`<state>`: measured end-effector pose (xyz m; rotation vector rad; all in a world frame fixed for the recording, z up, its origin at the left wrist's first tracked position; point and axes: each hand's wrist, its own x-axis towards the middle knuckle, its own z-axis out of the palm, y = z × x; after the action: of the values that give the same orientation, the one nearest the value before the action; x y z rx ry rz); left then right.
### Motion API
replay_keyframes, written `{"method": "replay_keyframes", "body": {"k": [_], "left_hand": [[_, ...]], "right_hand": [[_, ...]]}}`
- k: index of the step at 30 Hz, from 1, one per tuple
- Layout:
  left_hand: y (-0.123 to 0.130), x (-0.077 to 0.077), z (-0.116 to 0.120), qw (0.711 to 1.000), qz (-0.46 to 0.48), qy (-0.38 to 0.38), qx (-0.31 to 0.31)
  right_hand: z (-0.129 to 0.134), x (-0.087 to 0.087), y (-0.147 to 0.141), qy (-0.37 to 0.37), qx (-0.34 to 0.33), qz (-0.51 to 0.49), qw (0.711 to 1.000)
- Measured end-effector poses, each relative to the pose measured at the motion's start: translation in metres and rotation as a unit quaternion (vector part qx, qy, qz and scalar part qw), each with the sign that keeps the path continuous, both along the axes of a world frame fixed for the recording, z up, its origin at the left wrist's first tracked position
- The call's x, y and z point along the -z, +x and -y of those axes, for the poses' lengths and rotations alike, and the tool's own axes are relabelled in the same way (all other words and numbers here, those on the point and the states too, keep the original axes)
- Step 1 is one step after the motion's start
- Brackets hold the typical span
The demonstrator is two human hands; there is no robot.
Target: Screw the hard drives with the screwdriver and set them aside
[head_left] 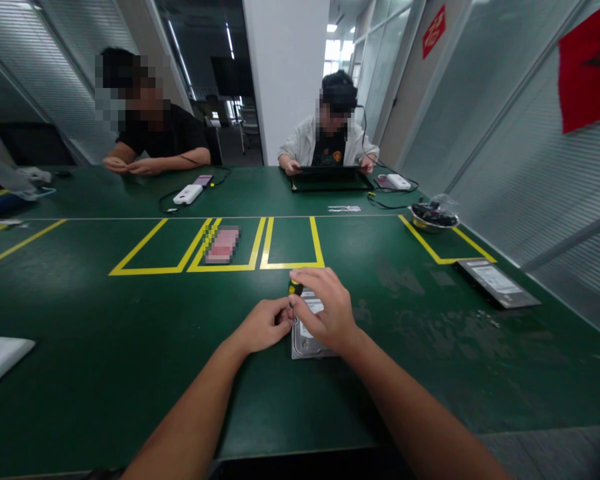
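A silver hard drive (303, 348) with a white label lies flat on the green table, partly covered by my right hand (333, 310). That hand grips the black-and-yellow handle of a screwdriver (295, 287) from above, held upright over the drive's left side. My left hand (263, 327) is closed at the drive's left edge, its thumb and fingertips pinched close to the screwdriver's shaft. Whether those fingers hold the shaft, the drive or a small part is hidden. The screwdriver's tip cannot be made out.
Another hard drive (497, 283) lies to the right, with small screws (489, 320) near it. A metal bowl (434, 223) of dark parts stands behind. Yellow tape (225, 269) marks boxes around a pinkish blurred item (223, 245). Two people sit opposite. A white object (3, 360) lies left.
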<state>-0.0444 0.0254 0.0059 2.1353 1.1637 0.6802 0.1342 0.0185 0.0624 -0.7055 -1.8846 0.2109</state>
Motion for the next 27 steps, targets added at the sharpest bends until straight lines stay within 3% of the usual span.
{"method": "replay_keyframes", "body": {"k": [5, 12, 18, 27], "left_hand": [[-0.0003, 0.0005, 0.0001, 1.0, 0.004, 0.002, -0.001], [-0.0009, 0.0024, -0.0011, 1.0, 0.001, -0.012, 0.005], [-0.001, 0.0032, -0.0009, 1.0, 0.0, -0.008, -0.001], [0.0, 0.0013, -0.0004, 1.0, 0.004, -0.009, 0.009]], "right_hand": [[-0.0005, 0.0002, 0.0007, 0.007, 0.018, -0.003, 1.0], [-0.0005, -0.0003, 0.0005, 0.009, -0.016, -0.002, 1.0], [-0.0015, 0.0009, 0.0, 0.007, 0.016, -0.008, 1.0], [0.0004, 0.0013, -0.0001, 0.004, 0.011, 0.005, 1.0]]}}
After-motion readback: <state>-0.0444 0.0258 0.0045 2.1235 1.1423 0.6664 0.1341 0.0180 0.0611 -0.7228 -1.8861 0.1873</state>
